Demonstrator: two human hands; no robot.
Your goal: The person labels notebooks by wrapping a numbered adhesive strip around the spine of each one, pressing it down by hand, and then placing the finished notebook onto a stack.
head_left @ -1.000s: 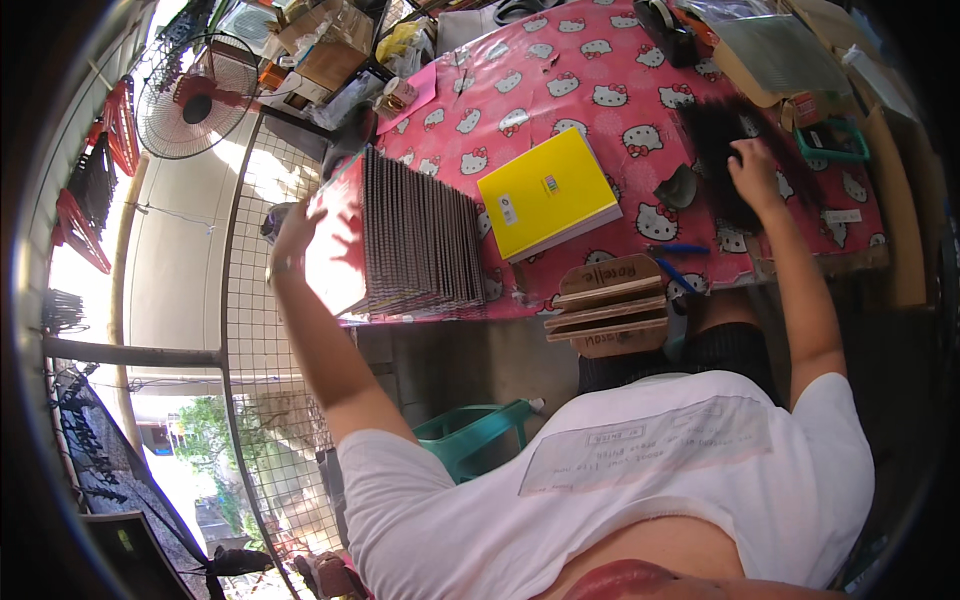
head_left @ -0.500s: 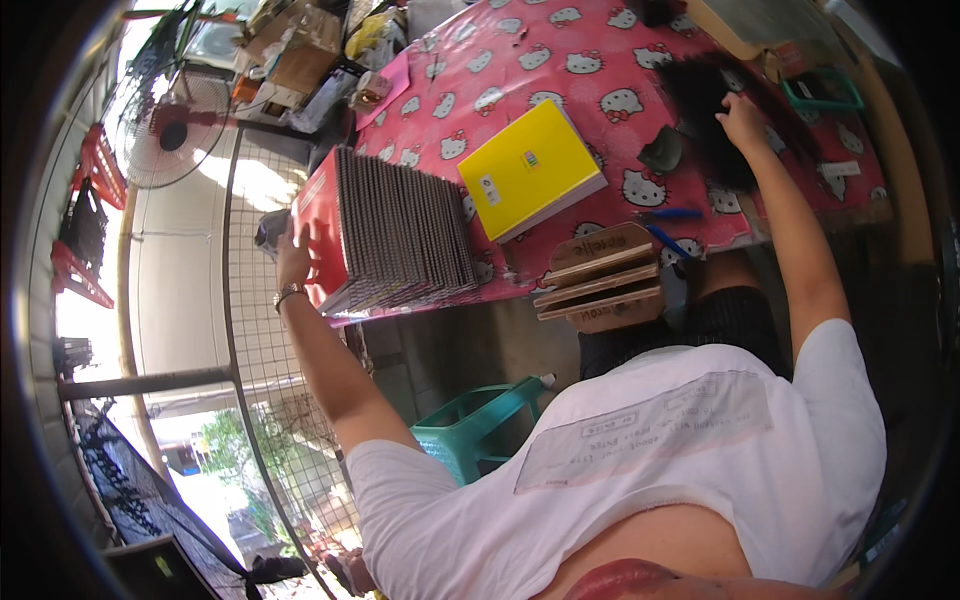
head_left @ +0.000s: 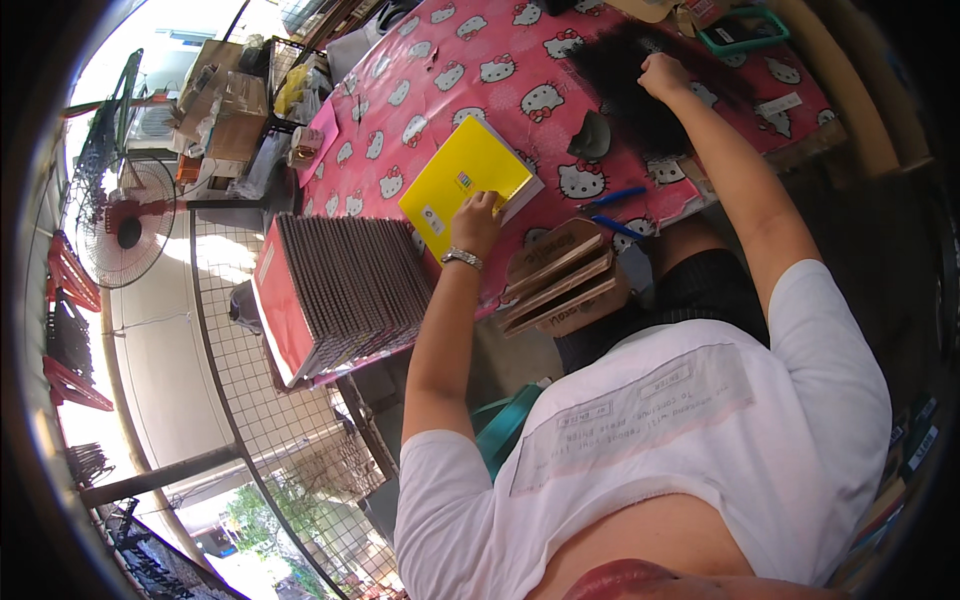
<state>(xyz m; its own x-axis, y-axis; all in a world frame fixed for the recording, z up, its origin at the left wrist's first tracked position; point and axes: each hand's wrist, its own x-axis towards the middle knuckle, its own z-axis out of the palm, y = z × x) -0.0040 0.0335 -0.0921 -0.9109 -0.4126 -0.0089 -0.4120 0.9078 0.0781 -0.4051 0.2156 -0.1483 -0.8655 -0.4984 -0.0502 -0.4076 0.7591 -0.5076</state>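
My left hand point(head_left: 476, 220), with a watch on its wrist, grips the near edge of a yellow book point(head_left: 462, 180) that lies on the pink patterned tablecloth point(head_left: 500, 60). Farther off, my right hand point(head_left: 662, 72) is closed and rests on a black mat point(head_left: 640, 90); whether it holds anything small is not visible. A big stack of brown notebooks with a red cover point(head_left: 335, 290) lies at the table's left edge, just left of my left arm.
A short pile of brown boards point(head_left: 560, 280) juts over the near table edge. Two blue pens point(head_left: 615, 200) and a dark curved piece point(head_left: 590, 135) lie by the mat. A green tray point(head_left: 745, 30) sits far right. A fan point(head_left: 125, 230), boxes and a wire fence stand left.
My left hand has left the notebook stack and moved right to the yellow book, taking hold of its edge. My right hand stayed on the black mat.
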